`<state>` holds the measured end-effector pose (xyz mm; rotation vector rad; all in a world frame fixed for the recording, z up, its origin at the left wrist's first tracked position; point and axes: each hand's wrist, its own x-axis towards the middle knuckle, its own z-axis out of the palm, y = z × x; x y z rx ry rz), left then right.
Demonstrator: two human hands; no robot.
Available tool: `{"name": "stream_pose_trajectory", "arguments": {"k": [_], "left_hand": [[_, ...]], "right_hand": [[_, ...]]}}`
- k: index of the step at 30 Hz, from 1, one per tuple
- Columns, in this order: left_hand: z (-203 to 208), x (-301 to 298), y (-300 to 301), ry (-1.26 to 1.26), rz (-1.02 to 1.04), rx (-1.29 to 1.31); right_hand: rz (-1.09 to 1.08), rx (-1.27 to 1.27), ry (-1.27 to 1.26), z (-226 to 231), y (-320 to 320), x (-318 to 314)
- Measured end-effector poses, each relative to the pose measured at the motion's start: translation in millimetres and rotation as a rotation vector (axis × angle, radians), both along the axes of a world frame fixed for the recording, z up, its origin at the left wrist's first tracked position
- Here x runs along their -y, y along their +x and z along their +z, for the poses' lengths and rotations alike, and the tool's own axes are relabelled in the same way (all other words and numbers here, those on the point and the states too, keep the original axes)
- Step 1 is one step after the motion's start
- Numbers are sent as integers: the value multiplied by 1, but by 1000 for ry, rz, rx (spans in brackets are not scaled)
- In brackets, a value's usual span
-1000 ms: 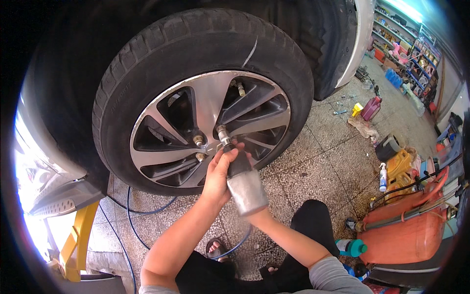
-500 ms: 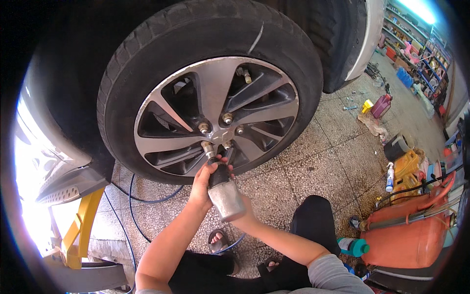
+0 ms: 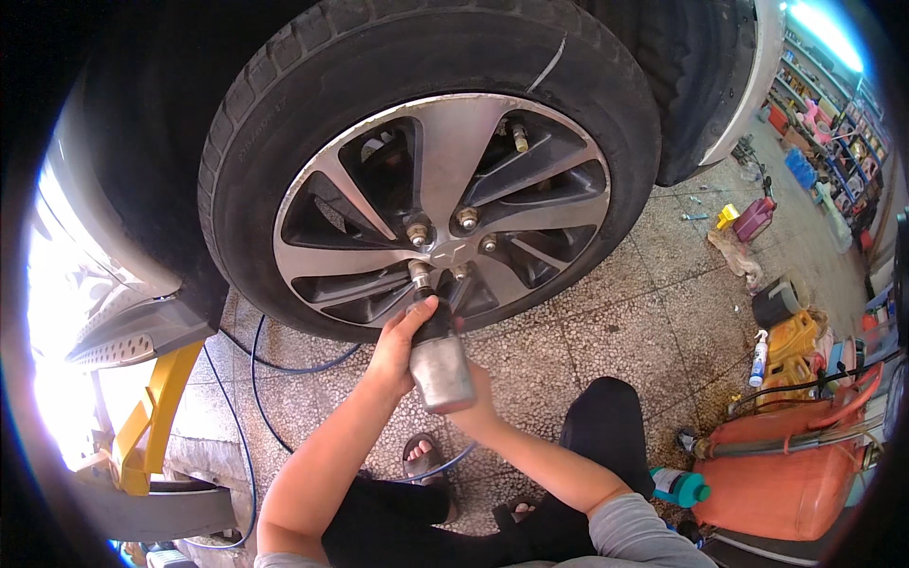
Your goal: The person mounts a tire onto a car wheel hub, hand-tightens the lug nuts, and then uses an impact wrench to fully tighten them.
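Note:
A car wheel with a black tire (image 3: 248,204) and a grey alloy rim (image 3: 454,161) fills the upper middle. My left hand (image 3: 398,343) wraps around the dark nose of an impact wrench (image 3: 443,377), its thumb on top. The metal socket (image 3: 419,275) at the tool's tip is at a lug position beside the hub center. Other lug nuts (image 3: 468,219) show around the hub. Behind the wrench's silver body, my right hand (image 3: 476,399) grips it from the right; its fingers and the handle are mostly hidden.
A dark blue hose (image 3: 254,379) curves over the tiled floor at left, near a yellow metal support (image 3: 169,407). To the right stand an orange tank (image 3: 781,473), a green bottle (image 3: 682,487), a spray bottle (image 3: 758,358) and yellow jugs (image 3: 791,336). My feet are below the wrench.
The wheel appears shifted rightward as the view moves. The wrench tip stays at the same lug position. Fewer left fingers show past the tool's nose.

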<state>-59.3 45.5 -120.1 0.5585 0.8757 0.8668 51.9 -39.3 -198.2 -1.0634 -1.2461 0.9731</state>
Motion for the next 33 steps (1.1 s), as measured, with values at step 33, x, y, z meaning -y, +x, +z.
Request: {"name": "stream_pose_trajectory", "arguments": {"k": [33], "left_hand": [[6,-6,4,95,-119,-55]], "right_hand": [[-53,74,16,-16,-2,11]]}}
